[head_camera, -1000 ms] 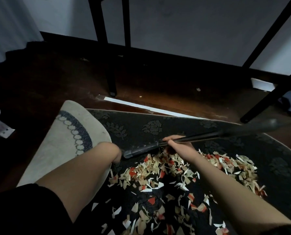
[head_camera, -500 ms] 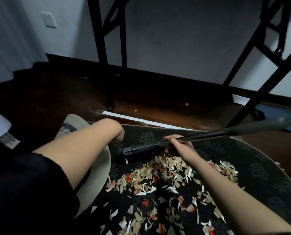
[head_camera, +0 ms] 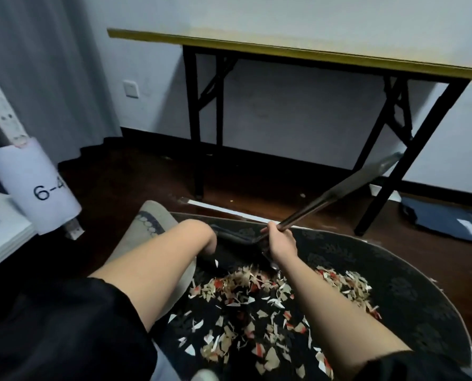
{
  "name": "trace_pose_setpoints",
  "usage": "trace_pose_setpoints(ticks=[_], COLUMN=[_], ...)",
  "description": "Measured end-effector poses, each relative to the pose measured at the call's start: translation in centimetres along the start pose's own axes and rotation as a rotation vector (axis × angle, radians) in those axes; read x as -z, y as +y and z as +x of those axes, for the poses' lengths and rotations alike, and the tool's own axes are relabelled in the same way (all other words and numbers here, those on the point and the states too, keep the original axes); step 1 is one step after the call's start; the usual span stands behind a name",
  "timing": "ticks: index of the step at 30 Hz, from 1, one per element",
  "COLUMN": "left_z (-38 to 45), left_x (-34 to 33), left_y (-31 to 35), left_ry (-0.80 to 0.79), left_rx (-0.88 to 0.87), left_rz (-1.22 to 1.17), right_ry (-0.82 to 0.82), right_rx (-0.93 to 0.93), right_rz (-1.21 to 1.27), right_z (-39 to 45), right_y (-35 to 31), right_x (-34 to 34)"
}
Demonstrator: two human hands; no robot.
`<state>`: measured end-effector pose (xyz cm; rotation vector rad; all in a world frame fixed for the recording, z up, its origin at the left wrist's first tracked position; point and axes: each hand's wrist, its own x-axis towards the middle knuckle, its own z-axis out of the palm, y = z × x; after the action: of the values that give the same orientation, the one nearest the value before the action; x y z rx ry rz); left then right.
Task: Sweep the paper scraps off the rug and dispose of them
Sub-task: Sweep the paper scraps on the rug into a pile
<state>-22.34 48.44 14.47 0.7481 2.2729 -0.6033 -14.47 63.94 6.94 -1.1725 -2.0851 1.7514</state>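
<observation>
Several white, tan and red paper scraps lie heaped on a dark flower-patterned rug. The rug's left edge is folded over, showing its beige underside. My right hand grips a long dark handle just above the far side of the heap. The handle slants up to the right toward the table leg, and its far end is blurred. My left hand bends down behind its own wrist next to the handle's near end, with its fingers hidden.
A folding table with a yellow edge and black legs stands against the wall ahead. A white strip lies on the dark wood floor by the rug. A dark blue bag lies at right. A white shelf with a paper label stands at left.
The view has tilted up, so the table now shows. The handle's far end has swung up from nearly level to a steep slant, while my right hand kept its grip.
</observation>
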Motion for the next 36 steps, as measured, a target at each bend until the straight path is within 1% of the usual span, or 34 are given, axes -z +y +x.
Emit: trace_pose_setpoints(ticks=[3, 5, 10, 16, 24, 30, 34, 36], left_z=[-2.0, -2.7, -3.5, -0.4, 6.0, 9.5, 11.4, 12.0], left_x=[-1.7, -2.7, -5.4, -8.9, -15.2, -18.9, -20.6, -21.2], left_y=[0.0, -0.3, -1.9, -4.5, -7.4, -8.0, -7.5, -7.1], left_ry=[0.029, 0.021, 0.032, -0.05, -0.151, -0.217, -0.185, -0.198], left_rx=[0.016, 0.047, 0.092, 0.142, 0.153, 0.068, 0.076, 0.079], left_rz=[-0.049, -0.057, -0.048, -0.076, -0.128, -0.221, -0.25, -0.249], right_ry=[-0.023, -0.07, -0.13, -0.199, -0.132, -0.074, 0.003, 0.038], right_rx=[-0.014, -0.039, -0.072, -0.084, -0.217, -0.35, -0.367, -0.378], right_rz=[0.068, 0.112, 0.135, 0.042, 0.133, 0.246, 0.255, 0.272], right_z=[-1.2, -2.4, -4.3, -4.5, -4.2, -4.3, -3.8, -3.5], right_y=[0.2, 0.2, 1.0, 2.5, 6.5, 10.6, 12.1, 12.6], right_x=[-0.3, -0.6, -2.5, -5.9, -13.4, -18.1, -18.1, -17.2])
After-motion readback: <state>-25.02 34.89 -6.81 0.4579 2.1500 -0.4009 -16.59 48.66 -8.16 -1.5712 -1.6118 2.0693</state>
